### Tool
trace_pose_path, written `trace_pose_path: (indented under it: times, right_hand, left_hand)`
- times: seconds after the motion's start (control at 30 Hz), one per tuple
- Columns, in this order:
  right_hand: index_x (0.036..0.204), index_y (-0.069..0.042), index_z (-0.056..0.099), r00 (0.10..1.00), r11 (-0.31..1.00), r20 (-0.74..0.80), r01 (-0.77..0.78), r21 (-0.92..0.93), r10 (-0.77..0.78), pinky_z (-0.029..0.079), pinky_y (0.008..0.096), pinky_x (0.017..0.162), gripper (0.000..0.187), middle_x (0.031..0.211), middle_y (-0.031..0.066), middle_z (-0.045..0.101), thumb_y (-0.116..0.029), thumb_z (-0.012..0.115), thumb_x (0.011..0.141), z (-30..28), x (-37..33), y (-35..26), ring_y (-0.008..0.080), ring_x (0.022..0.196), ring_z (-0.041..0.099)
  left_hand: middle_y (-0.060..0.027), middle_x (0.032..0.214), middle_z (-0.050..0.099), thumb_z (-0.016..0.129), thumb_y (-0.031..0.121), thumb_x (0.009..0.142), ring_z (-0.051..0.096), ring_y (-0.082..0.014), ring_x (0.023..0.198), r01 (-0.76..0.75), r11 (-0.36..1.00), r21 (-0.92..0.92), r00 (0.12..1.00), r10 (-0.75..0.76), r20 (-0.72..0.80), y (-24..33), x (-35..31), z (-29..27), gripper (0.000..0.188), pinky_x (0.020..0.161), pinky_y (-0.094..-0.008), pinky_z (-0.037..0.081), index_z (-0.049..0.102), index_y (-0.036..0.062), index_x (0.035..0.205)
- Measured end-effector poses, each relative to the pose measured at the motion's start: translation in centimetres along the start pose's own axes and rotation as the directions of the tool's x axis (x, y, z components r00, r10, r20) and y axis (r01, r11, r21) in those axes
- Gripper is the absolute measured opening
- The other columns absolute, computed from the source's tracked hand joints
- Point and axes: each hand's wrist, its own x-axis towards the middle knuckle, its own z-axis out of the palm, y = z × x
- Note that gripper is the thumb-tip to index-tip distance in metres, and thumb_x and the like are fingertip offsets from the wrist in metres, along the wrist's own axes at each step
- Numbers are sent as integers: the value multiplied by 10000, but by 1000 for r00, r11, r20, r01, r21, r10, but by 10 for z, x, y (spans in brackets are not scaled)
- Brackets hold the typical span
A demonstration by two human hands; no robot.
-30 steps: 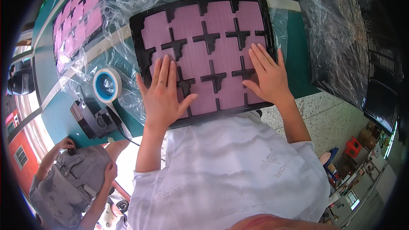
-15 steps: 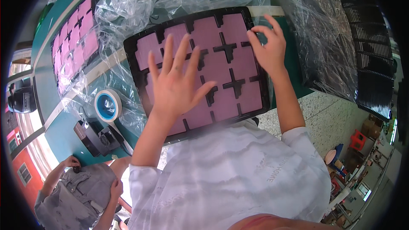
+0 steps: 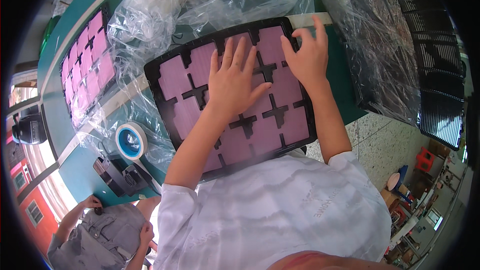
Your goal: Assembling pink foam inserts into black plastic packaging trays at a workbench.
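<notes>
A black tray (image 3: 159,101) lies tilted before me, its several compartments filled with flat pink pieces (image 3: 189,115). Black cross-shaped dividers (image 3: 275,111) stand between them. My left hand (image 3: 232,80) is spread over the middle of the tray, fingers apart and holding nothing; whether the palm touches the pink pieces I cannot tell. Over the tray's far right corner is my right hand (image 3: 307,55), its fingers parted and bent, with nothing visible in them. The left hand hides part of the pieces under it.
Clear plastic bags (image 3: 150,15) lie behind and left of the tray. A second filled tray (image 3: 87,65) stands far left. Nearer are a tape roll (image 3: 131,140) and a tape dispenser (image 3: 122,175). Stacked black trays (image 3: 430,55) in plastic stand right. A seated person (image 3: 112,230) is at lower left.
My left hand has moved right across the tray, its fingers closer together. My right hand has shifted slightly left, and its thumb and forefinger have spread apart.
</notes>
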Motion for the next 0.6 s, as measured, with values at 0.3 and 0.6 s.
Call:
trace_pose_path:
  times: [0.3, 0.6]
  right_hand:
    - [927, -19, 740, 996, 996, -18, 85, -5, -85, 466, 479, 1078, 359, 1563, 241, 390, -363, 806, 849, 5, -2, -1, 428, 1364, 459]
    - [843, -48, 763, 986, 989, 144, -97, 113, 81, 440, 492, 1093, 345, 1481, 274, 507, -389, 811, 838, 21, 1, 9, 439, 1342, 498]
  left_hand:
    - [-157, 1675, 333, 524, 726, 913, 256, -381, 1568, 14, 999, -35, 1000, -15, -17, -1, 1, 1, 913, 1224, -598, 218, 448, 98, 1571]
    - [-165, 1672, 335, 509, 739, 915, 260, -386, 1565, 14, 999, -37, 1000, -14, -22, -2, 1, 2, 921, 1224, -607, 208, 447, 97, 1572]
